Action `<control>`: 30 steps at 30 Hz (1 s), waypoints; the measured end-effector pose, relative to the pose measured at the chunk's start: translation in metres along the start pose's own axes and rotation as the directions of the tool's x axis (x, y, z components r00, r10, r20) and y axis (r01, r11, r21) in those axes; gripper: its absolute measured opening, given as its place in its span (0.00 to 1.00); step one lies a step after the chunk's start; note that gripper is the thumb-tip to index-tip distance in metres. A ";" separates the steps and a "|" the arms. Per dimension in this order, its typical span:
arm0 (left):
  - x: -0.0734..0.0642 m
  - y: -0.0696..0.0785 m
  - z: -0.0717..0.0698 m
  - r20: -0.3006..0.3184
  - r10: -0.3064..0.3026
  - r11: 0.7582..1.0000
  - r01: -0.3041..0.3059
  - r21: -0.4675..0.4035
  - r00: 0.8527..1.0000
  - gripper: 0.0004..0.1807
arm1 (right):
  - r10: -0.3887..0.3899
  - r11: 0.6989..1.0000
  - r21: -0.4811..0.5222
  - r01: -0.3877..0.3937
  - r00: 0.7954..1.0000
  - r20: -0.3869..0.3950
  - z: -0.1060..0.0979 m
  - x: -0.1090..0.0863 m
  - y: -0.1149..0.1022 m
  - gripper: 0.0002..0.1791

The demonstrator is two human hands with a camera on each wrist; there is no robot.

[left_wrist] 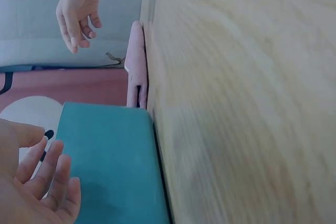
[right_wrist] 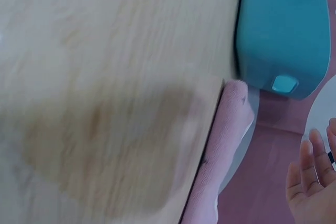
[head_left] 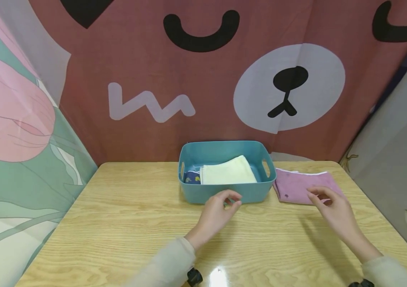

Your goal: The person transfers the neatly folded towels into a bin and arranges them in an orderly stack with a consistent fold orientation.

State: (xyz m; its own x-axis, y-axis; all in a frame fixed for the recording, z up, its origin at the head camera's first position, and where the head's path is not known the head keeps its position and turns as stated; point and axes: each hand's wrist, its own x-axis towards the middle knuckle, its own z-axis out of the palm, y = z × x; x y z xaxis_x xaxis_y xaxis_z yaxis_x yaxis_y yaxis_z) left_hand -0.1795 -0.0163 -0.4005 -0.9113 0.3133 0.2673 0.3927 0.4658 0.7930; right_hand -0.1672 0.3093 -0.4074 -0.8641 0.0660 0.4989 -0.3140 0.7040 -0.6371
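In the head view a teal basket [head_left: 229, 194] stands at the back of the table. Inside it lie a pale yellow folded cloth [head_left: 228, 171] and a dark blue patterned cloth [head_left: 192, 177]. To the basket's right is a folded pink towel [head_left: 293, 184] with a white edge. My left hand [head_left: 219, 213] hovers in front of the basket's near wall, fingers loosely bent around nothing. My right hand [head_left: 336, 213] is raised over the towel's near right part, and it holds nothing. In the right wrist view its fingers [right_wrist: 308, 163] are spread apart, above the towel.
The wooden table [head_left: 124, 231] reaches back to a hanging brown cloth [head_left: 146, 139] printed with a bear face. Printed fabric [head_left: 16, 179] hangs along the left side, and a grey curtain [head_left: 393, 151] along the right.
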 end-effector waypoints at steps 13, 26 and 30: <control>0.003 0.000 0.036 0.050 -0.029 0.998 0.032 -0.057 0.998 0.09 | 0.058 0.997 -0.053 -0.057 0.998 0.024 -0.024 -0.009 0.024 0.12; 0.014 0.004 0.071 0.030 -0.057 0.983 0.061 -0.170 0.998 0.09 | 0.161 0.984 -0.081 -0.160 0.987 -0.002 -0.037 -0.011 0.051 0.18; 0.015 0.005 0.080 0.026 -0.077 0.978 0.080 -0.191 0.997 0.09 | 0.242 0.966 -0.092 -0.240 0.970 0.011 -0.038 -0.011 0.055 0.22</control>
State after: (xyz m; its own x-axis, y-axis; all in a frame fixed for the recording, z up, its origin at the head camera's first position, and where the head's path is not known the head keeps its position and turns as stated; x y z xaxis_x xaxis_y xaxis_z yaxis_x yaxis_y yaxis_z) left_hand -0.1817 0.0571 -0.4365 -0.9352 0.2977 0.1915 0.2875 0.3231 0.9017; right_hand -0.1599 0.3738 -0.4255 -0.9188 0.2262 0.3235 -0.0602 0.7297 -0.6812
